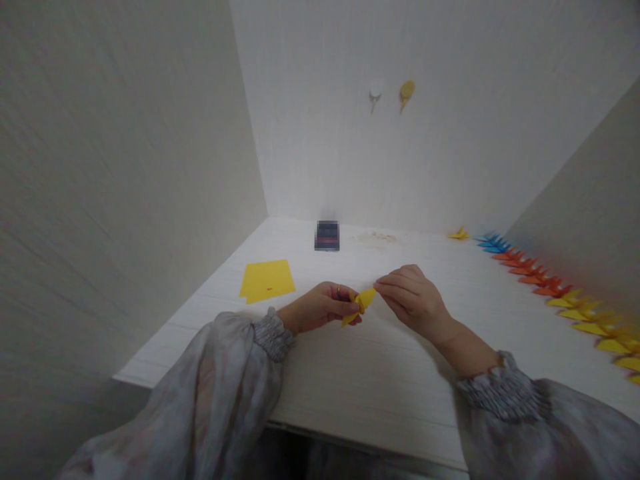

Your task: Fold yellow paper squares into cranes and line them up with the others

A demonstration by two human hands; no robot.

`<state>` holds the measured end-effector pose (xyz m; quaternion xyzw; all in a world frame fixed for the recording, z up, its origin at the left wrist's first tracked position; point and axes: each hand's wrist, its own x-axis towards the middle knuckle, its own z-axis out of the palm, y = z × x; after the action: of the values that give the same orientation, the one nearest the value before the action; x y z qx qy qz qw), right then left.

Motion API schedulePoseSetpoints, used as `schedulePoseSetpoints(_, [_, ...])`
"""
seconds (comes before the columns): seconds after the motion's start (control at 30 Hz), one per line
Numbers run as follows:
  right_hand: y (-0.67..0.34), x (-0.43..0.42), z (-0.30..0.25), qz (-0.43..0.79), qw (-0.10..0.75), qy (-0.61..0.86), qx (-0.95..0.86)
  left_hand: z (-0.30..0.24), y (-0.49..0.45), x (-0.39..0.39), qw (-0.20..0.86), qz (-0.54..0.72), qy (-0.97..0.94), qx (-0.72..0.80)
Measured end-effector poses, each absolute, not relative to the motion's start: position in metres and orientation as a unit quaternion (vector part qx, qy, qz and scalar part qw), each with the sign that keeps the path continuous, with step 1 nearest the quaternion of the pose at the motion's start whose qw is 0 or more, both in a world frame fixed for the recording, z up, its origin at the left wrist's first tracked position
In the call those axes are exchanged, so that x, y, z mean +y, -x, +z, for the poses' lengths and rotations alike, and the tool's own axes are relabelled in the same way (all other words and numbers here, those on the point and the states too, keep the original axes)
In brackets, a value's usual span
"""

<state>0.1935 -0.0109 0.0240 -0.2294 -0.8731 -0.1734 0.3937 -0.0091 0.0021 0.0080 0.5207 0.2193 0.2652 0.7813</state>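
A partly spread yellow origami crane (367, 299) is pinched between the thumb and fingers of my left hand (327, 308), above the white table. A ring shows on one finger of that hand. From the other side, the fingertips of my right hand (413, 297) are pressed together at the crane's upper right tip. The lower part of the crane is partly covered by my left fingers. Left of my hands lies a small stack of yellow paper sheets (267, 279), with a tiny orange mark on top.
A row of folded cranes runs down the table's right side: blue ones (493, 242), orange-red ones (533, 272) and yellow ones (595, 320). One yellow crane (459, 233) sits apart at the back. A dark pixelated rectangle (327, 236) is near the back wall, which bears two hooks (407, 92).
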Motion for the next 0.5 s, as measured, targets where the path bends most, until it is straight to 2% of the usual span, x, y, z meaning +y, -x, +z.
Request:
schedulePoseSetpoints(0.2, [-0.1923,-0.0082,0.0196,-0.145,0.407,0.276,-0.859,0.0061,0.0082,0.0029,0.772,0.283,-0.522,0.227])
schedulePoseSetpoints(0.5, [-0.1923,-0.0116,0.0218,-0.237,0.317,0.302,-0.867,0.0077,0.007,0.0016,0.772,0.284,-0.517,0.238])
